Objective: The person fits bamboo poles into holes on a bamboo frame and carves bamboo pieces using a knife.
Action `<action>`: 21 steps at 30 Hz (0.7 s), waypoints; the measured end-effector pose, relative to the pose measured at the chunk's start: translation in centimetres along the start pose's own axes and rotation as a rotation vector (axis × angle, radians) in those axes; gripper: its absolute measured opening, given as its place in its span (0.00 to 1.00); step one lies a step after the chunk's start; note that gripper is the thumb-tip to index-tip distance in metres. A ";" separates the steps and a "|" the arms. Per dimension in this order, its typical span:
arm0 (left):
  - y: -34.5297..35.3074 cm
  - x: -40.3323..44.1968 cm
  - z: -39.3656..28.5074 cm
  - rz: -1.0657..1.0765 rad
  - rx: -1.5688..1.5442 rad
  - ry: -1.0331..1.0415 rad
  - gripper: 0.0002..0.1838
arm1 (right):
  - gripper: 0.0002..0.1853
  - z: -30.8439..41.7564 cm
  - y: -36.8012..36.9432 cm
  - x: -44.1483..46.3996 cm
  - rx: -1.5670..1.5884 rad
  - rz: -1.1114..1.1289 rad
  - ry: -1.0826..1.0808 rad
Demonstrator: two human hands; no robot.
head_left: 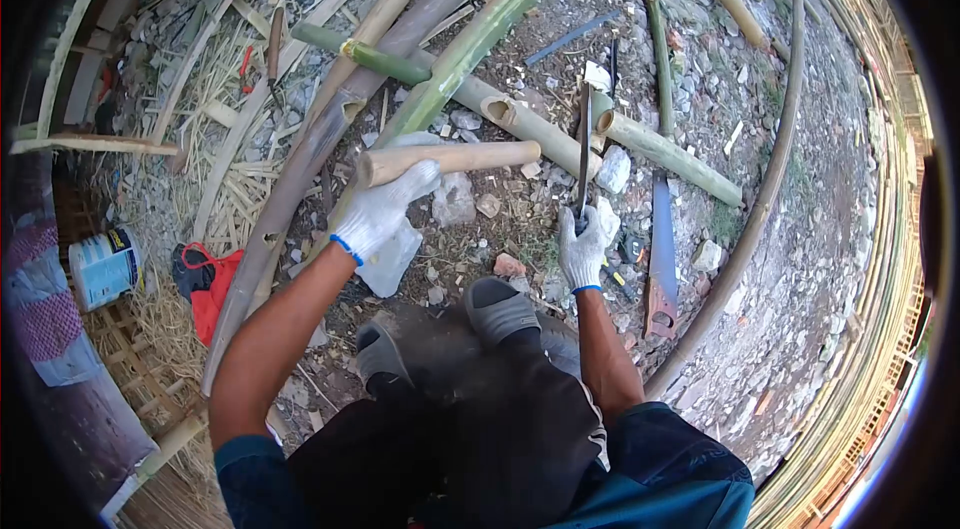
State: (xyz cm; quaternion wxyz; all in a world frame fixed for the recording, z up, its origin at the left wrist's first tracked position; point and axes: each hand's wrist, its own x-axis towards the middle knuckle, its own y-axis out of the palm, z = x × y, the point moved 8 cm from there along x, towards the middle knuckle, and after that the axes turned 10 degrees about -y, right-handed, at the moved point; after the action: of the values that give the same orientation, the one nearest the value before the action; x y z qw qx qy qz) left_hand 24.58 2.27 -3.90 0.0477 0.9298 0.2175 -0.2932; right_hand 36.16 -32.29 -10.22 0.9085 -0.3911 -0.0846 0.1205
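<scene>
My left hand (388, 206), in a white glove with a blue cuff, is wrapped round a short tan wooden mallet or stick (455, 160) that lies level, pointing right. In my right hand (585, 247), also gloved, is the dark handle of a long narrow blade (585, 144) that points away from me. The blade crosses beside a bamboo pole (540, 134) with a hole cut in it. A cut bamboo piece (680, 161) lies just right of the blade. Over the pole's far end crosses a green bamboo pole (465, 54).
A handsaw (662, 259) lies right of my right hand, near a long curved pole (765, 219). Dark poles (290, 199) run along the left. Further left are a red cloth (215, 294) and a white-blue bucket (105, 269). Stones and chips cover the ground.
</scene>
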 end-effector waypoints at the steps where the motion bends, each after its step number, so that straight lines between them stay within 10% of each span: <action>1: 2.0 2.0 -1.0 -0.004 0.018 0.047 0.25 | 0.15 -0.7 0.5 0.3 0.076 0.009 0.104; 21: 11.5 7.1 -8.3 0.174 0.308 0.246 0.19 | 0.19 -4.9 3.9 5.8 -0.037 0.052 0.038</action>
State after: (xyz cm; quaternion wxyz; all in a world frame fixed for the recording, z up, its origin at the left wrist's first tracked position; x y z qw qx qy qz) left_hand 39.12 -3.62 -1.57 -0.0968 0.9701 0.0930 -0.2021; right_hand 42.34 -31.44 -16.09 0.8990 -0.4124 -0.0592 0.1351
